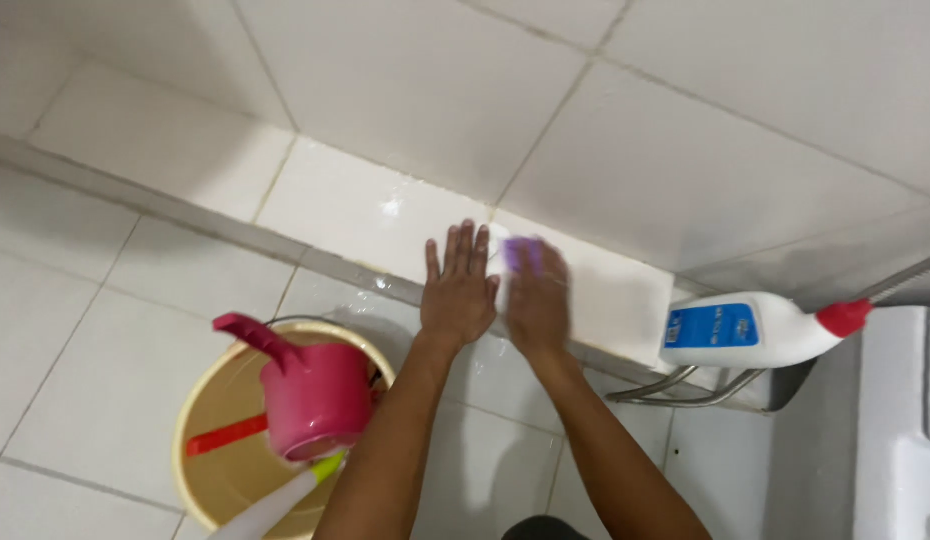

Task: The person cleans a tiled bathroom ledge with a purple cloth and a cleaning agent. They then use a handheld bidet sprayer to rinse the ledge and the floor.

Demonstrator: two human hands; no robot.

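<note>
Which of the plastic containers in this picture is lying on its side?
The white bottle with the blue label and red cap lies on its side on the tiled ledge, right of the hands. The pink jug and the yellow bucket both stand upright.

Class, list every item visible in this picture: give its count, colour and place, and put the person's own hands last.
ledge: one, white tiled, wet, along the wall
bucket: one, cream, on the floor lower left
scoop: one, pink, in the bucket
bottle: one, white with blue label and red cap, lying at right
scrubber: one, purple, blurred, under the right hand
left hand: flat on the ledge
right hand: on the scrubber
</note>
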